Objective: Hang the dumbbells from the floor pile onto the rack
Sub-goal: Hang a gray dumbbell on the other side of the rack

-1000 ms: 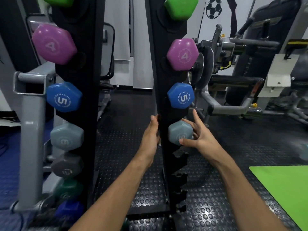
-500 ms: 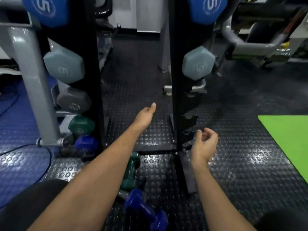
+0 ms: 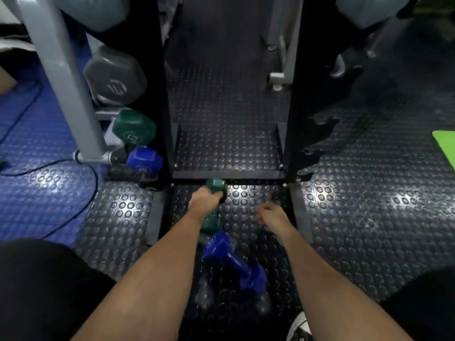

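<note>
The view is directed steeply down at a studded black rubber floor (image 3: 369,193) between the two black uprights of the rack (image 3: 299,107). The left hand (image 3: 203,205) is wrapped around the handle of a green dumbbell (image 3: 216,187), the fingers closed about the bar so that only the far head and part of the near head are seen on either side of the fist; whether the weight is resting on the floor or just lifted cannot be told. The green dumbbell is placed just in front of the rack's base crossbar (image 3: 226,174), roughly midway between the uprights. Directly behind it, touching or nearly touching its near head, a blue dumbbell (image 3: 231,260) is laid on the floor at a slant between the two forearms. The right hand (image 3: 272,215) is held low over the floor to the right of the green dumbbell, empty, with the fingers loosely curled and blurred. On the left upright, a grey dumbbell (image 3: 115,77), a dark green dumbbell (image 3: 134,130) and a small blue dumbbell (image 3: 145,159) are seen hung in descending order, and the lowest hooks on the right upright are bare. A grey metal post (image 3: 66,77) and a black cable (image 3: 81,210) are seen at the left, over blue flooring, and a green mat (image 3: 444,146) is seen at the right edge.
</note>
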The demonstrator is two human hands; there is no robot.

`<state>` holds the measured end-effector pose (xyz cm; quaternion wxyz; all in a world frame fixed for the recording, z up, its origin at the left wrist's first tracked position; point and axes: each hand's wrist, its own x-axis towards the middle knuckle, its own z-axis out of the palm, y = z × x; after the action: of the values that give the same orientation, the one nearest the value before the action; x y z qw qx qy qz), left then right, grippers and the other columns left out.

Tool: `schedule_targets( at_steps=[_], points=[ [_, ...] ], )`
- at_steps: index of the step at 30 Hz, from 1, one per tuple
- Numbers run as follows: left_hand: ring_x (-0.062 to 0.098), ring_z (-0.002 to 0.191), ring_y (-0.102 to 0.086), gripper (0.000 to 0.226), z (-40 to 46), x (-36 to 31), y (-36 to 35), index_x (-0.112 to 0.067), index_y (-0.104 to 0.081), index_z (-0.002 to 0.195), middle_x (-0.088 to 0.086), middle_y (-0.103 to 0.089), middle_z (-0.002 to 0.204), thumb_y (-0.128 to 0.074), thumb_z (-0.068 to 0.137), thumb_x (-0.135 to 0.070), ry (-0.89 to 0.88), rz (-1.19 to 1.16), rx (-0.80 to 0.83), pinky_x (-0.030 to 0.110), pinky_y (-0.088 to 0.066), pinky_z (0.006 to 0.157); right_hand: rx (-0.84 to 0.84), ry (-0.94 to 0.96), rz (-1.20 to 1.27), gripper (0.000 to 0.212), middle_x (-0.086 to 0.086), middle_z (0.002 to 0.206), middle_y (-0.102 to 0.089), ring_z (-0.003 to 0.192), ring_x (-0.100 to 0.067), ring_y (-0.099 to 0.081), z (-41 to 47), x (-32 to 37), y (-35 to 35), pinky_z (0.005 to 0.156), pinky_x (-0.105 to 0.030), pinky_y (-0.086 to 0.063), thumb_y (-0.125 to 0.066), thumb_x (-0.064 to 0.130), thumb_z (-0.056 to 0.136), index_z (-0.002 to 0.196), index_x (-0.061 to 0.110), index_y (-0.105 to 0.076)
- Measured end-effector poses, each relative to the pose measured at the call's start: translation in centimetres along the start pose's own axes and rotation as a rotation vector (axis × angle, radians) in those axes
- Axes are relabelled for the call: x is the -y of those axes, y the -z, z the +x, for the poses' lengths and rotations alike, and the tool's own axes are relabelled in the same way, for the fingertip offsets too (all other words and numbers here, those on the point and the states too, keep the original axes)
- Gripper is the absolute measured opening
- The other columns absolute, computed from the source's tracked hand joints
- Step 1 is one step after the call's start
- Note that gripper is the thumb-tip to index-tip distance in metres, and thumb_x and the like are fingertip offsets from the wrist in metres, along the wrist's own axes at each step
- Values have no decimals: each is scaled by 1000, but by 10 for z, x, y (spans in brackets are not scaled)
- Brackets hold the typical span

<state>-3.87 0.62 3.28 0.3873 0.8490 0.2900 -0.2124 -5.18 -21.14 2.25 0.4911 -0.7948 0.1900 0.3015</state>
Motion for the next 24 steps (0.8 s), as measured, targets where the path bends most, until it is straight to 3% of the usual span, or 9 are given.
schedule_targets(
  at_steps=[2, 4, 6, 9, 11, 13, 15, 19, 24],
  points=[
    [19, 82, -62, 40, 3, 25, 4, -11, -71, 106, 9, -69, 107, -65, 88, -46, 55, 41, -65, 28, -50, 68, 95, -3, -21, 32, -7, 116, -72, 103, -20, -67, -5, -5, -18, 90, -36, -52, -67, 46, 95, 115, 21, -69],
    [33, 109, -62, 56, 12, 50, 7, -9, -67, 121, 17, -63, 126, -66, 82, -49, 141, 108, -109, 36, -53, 90, 250, 66, -117, 50, 2, 124, -67, 112, -17, -63, -12, -8, -37, 102, -43, -51, -67, 67, 86, 121, 31, -65],
    [39, 123, -55, 61, 19, 70, 11, -7, -62, 130, 19, -57, 136, -69, 83, -45, 219, 108, -125, 40, -48, 98, 398, 164, -262, 76, 4, 133, -58, 122, -19, -56, -18, -8, -56, 108, -50, -46, -70, 81, 70, 134, 40, -59],
    [34, 108, -68, 50, 31, 88, 11, -3, -70, 119, 17, -71, 119, -74, 83, -37, 275, -14, -63, 34, -54, 86, 499, 304, -676, 107, 3, 146, -45, 134, -23, -45, -29, 2, -86, 113, -54, -41, -75, 86, 55, 148, 46, -42],
    [32, 97, -73, 47, 37, 93, 8, -1, -72, 113, 16, -75, 109, -78, 82, -35, 284, -59, -24, 33, -56, 79, 511, 380, -954, 102, 0, 146, -45, 134, -26, -44, -32, 7, -101, 112, -50, -43, -81, 76, 61, 149, 40, -43],
    [31, 98, -72, 46, 39, 97, 1, 2, -71, 113, 18, -74, 110, -79, 83, -33, 279, -67, 16, 31, -55, 76, 458, 449, -1037, 81, -2, 137, -48, 127, -28, -48, -28, 6, -106, 107, -45, -47, -87, 58, 69, 140, 35, -55],
    [29, 100, -69, 46, 39, 100, -6, 3, -69, 117, 17, -73, 115, -80, 86, -30, 271, -42, 58, 30, -53, 80, 423, 478, -1015, 67, 0, 130, -49, 120, -27, -51, -24, 3, -101, 103, -43, -49, -89, 49, 69, 129, 35, -61],
    [29, 110, -68, 48, 40, 107, -12, -1, -70, 120, 14, -72, 120, -84, 84, -31, 253, 25, 65, 33, -54, 96, 409, 450, -875, 62, 6, 114, -45, 108, -19, -49, -21, 0, -72, 94, -39, -48, -92, 46, 62, 115, 36, -61],
    [22, 94, -62, 39, 38, 104, -14, -1, -66, 118, 13, -70, 120, -79, 90, -24, 236, 41, 64, 29, -49, 84, 266, 303, -709, 57, 4, 116, -51, 104, -16, -57, 1, -3, -22, 97, -36, -50, -91, 43, 61, 109, 36, -62]
  ],
)
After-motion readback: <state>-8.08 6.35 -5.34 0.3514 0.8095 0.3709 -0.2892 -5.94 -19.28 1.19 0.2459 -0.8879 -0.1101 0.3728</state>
